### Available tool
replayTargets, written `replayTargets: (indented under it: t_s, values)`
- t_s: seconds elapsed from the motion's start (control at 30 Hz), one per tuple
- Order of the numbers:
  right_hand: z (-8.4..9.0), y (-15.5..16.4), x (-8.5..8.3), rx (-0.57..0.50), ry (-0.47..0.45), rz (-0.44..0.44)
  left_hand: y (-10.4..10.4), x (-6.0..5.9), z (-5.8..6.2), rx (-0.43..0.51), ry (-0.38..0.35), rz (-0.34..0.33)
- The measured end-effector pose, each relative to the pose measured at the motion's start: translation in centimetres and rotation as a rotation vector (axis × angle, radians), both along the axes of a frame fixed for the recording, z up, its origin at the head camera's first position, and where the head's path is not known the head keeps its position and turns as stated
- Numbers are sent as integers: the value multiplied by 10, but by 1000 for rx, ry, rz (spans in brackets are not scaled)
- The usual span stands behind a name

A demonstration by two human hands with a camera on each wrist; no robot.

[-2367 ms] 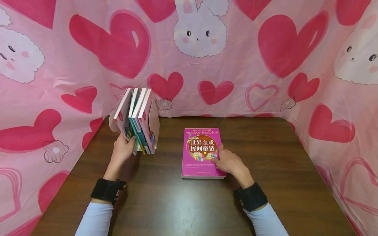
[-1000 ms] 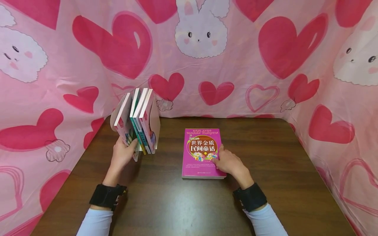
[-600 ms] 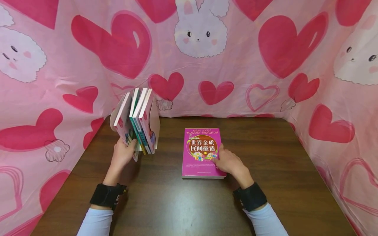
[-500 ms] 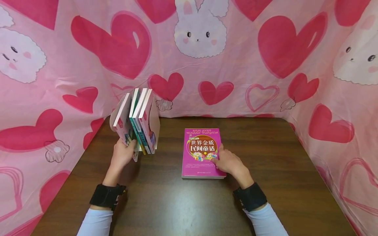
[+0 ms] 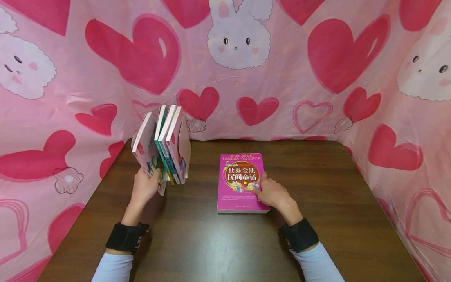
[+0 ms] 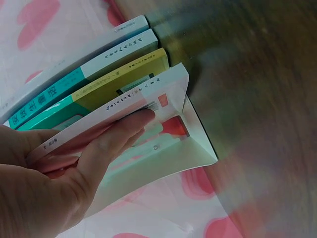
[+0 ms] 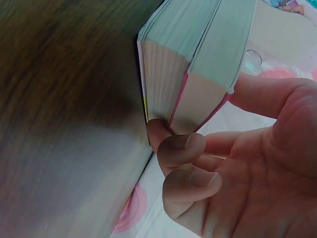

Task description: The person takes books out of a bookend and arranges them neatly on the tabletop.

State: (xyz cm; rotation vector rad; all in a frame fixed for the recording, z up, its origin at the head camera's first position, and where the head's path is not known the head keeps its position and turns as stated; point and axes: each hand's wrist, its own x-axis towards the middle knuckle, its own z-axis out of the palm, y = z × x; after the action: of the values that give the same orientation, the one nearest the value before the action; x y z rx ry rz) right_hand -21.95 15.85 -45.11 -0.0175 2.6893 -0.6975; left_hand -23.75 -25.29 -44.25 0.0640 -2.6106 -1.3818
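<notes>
Left wrist view: left hand (image 6: 74, 163) grips leftmost upright book (image 6: 124, 106); head view: right hand (image 5: 273, 194) clasps pink book (image 5: 239, 182) on brown desk (image 5: 218, 243), pink heart drape (image 5: 317, 58) around.

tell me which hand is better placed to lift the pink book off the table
Right. The right hand already rests on the pink book, fingers curled at its edge. The left hand is busy holding a book in the stand.
</notes>
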Motion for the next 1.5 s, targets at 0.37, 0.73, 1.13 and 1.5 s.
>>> replayTargets:
  t_s: [0.37, 0.73, 1.13, 1.5]
  values:
    - [-1, -2, 0, 13, 3, -7, 1, 7, 3, 5, -6, 4]
    - [-1, -1, 1, 3, 13, -10, 4, 19, 5, 1, 57, 12]
    - [0, -1, 2, 8, 12, -10, 5, 28, 7, 10, 57, 9]
    - [-1, 0, 2, 5, 11, -9, 8, 38, 9, -21, 78, 28]
